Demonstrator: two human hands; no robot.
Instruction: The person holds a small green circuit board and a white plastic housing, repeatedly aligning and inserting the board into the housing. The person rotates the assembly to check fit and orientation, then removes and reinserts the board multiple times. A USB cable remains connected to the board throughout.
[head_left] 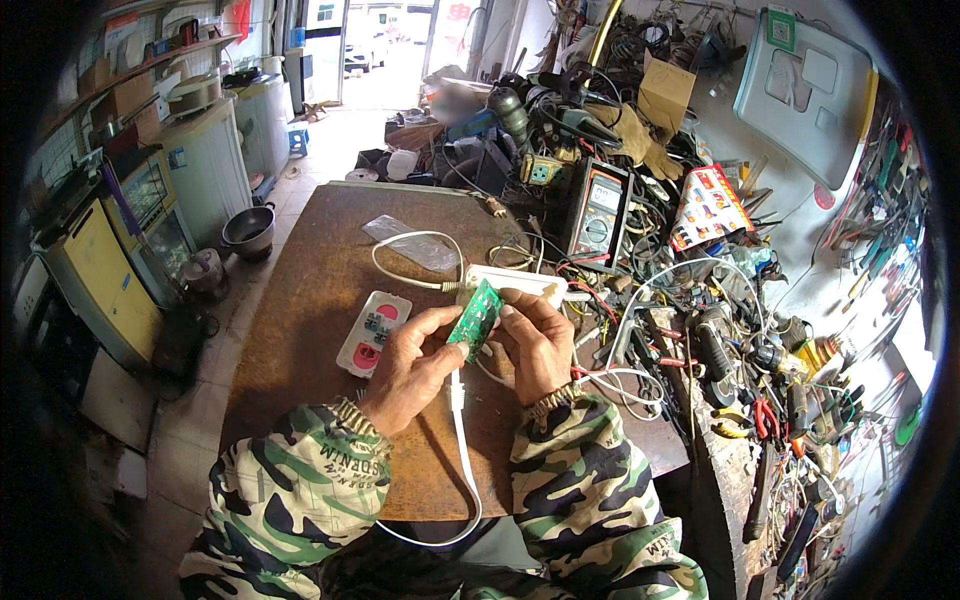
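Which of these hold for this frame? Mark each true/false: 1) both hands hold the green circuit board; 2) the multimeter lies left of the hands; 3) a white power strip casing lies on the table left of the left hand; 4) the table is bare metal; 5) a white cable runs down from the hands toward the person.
1. True: the left hand and right hand both pinch the green circuit board.
2. False: the multimeter lies beyond the hands, up and to the right.
3. True: the white power strip casing lies there.
4. False: the table has a brown top.
5. True: the white cable hangs down.
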